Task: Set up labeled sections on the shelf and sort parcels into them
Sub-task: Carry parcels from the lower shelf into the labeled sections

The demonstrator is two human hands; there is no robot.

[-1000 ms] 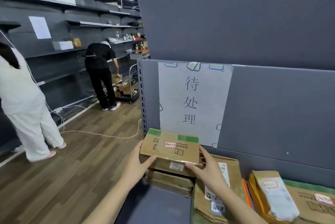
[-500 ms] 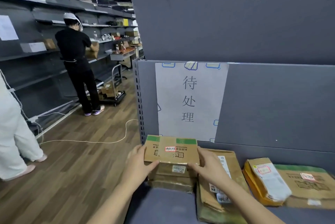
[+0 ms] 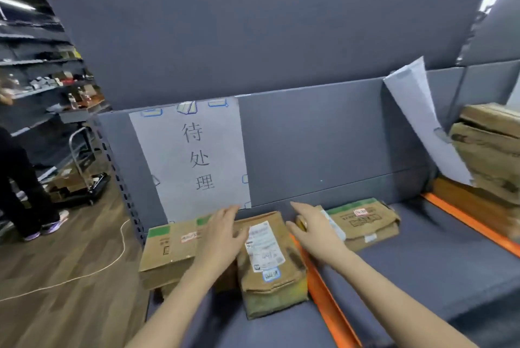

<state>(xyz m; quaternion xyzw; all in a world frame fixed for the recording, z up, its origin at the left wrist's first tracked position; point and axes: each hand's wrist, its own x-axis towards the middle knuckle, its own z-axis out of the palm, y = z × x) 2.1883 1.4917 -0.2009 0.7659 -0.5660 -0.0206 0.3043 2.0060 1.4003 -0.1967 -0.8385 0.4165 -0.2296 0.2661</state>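
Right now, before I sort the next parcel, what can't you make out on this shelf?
Head view only.
Parcel under the right hand: mostly covered, only edges show.
Shipping label on the brown paper parcel: print too blurred.
Loose paper sheet: curled off the panel, no writing legible.
Stacked boxes: motion-blurred, cut by the right edge.

left hand point(image 3: 222, 238), right hand point(image 3: 313, 232), both forearms bare.
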